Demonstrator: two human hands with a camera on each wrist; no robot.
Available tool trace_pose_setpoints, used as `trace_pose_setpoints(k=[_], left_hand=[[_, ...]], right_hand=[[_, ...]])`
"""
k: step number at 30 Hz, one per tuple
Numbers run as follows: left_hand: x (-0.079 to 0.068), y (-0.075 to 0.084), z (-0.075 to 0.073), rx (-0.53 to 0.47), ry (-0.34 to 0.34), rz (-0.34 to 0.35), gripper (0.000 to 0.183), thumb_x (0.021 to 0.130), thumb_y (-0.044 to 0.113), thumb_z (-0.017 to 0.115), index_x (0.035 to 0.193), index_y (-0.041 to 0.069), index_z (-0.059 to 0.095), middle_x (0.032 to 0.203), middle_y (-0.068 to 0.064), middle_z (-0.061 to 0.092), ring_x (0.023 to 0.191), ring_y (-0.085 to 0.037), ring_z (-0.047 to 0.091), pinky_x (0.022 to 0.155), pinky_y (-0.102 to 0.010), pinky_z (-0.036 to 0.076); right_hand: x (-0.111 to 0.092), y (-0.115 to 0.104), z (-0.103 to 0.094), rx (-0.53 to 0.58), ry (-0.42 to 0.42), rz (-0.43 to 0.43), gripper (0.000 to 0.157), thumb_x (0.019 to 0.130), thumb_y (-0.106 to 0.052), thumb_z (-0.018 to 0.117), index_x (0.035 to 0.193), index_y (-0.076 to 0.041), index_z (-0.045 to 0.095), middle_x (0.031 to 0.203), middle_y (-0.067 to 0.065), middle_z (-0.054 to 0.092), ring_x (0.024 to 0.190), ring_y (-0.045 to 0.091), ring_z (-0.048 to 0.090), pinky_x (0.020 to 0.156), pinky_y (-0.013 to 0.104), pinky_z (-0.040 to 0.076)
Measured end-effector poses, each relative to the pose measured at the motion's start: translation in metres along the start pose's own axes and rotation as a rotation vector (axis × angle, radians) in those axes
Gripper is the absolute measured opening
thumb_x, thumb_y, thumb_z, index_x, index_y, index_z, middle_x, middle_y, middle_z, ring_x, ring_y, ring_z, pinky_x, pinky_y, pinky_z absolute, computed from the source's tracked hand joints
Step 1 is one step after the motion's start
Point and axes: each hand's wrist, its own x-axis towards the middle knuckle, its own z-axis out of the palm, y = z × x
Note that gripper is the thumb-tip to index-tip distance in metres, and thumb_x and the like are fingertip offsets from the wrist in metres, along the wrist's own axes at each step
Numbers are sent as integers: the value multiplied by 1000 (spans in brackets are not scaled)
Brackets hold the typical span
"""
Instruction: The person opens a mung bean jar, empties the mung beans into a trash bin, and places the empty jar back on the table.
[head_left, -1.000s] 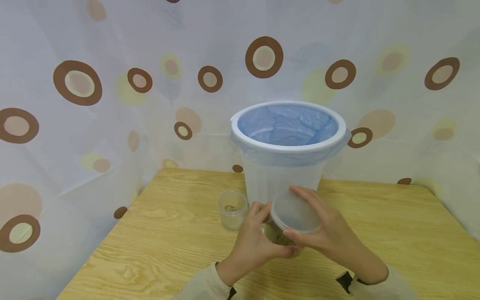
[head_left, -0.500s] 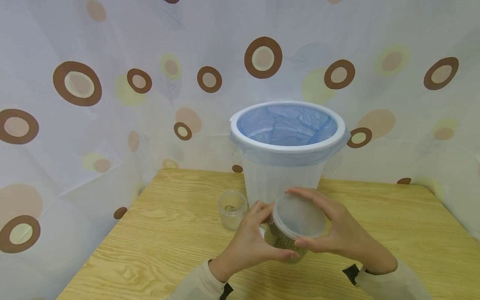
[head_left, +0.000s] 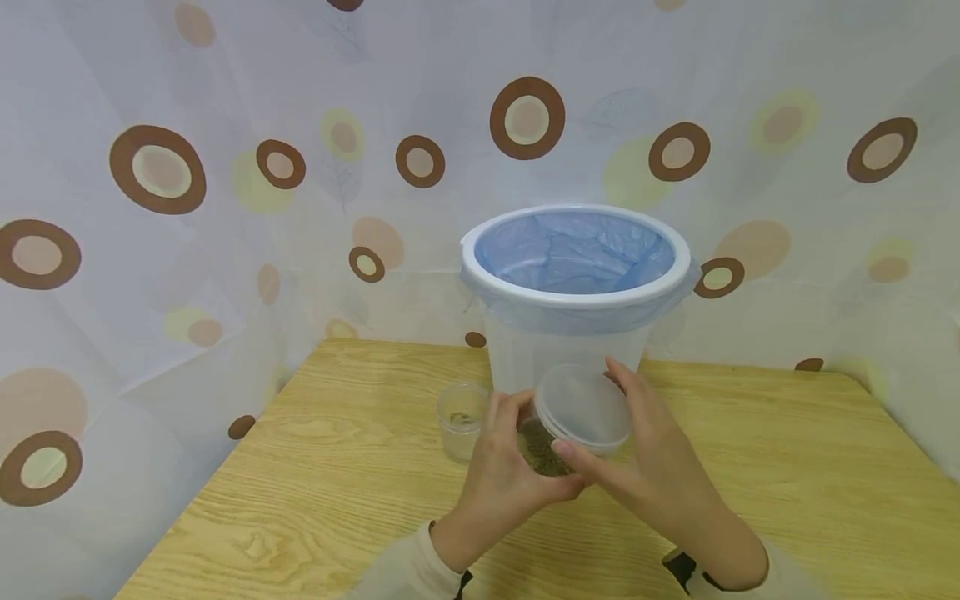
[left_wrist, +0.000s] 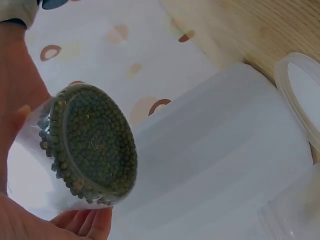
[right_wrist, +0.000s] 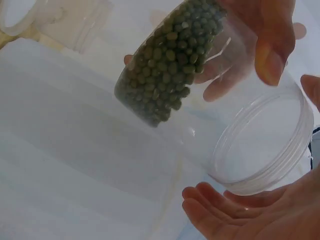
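Observation:
A clear screw-top jar (head_left: 536,446) is tilted in front of the bin, with green beans like mung beans (left_wrist: 97,140) in its bottom part. My left hand (head_left: 498,475) grips the jar's body, fingers behind and thumb in front. Over its mouth sits a translucent lid (head_left: 585,404), facing up and right. My right hand (head_left: 660,467) holds the lid by its edge, thumb at the near side and fingers at the far side. In the right wrist view, fingertips (right_wrist: 215,200) curve beneath the lid's rim.
A white bin (head_left: 570,354) lined with a blue bag stands behind the hands. Left of it, a second clear jar (head_left: 459,442) with a few bits inside stands on the wooden table (head_left: 330,467). The left wrist view shows a pale round rim (left_wrist: 287,92) near the bin.
The jar dips toward me, then rises and shifts left, both hands moving with it. My right hand's fingers change position around the lid, which stays on the jar. The bin and second jar stay put.

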Motion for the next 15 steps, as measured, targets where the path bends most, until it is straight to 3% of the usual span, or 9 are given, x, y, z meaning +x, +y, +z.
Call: trace_pose_setpoints(k=[3, 7, 15], left_hand=[[0, -2, 4, 60, 29, 27, 81, 60, 27, 92, 127, 10, 48, 112, 0, 45, 104, -15, 47, 89, -31, 46], [1, -3, 5, 57, 14, 43, 82, 61, 28, 92, 127, 11, 48, 117, -1, 45, 107, -18, 46, 91, -33, 45], [1, -2, -1, -69, -80, -66, 79, 62, 26, 91, 127, 16, 48, 113, 4, 43, 107, -13, 47, 93, -32, 43]], right_hand=[[0, -3, 3, -31, 27, 60, 90, 80, -38, 78, 145, 2, 30, 134, 21, 45, 113, 34, 50, 81, 54, 48], [1, -3, 3, -45, 46, 63, 89, 78, -37, 79, 143, 3, 33, 132, 21, 47, 114, 35, 51, 81, 54, 48], [2, 2, 0, -7, 61, -55, 85, 74, -27, 83, 142, 0, 38, 124, 18, 52, 105, 32, 55, 72, 46, 49]])
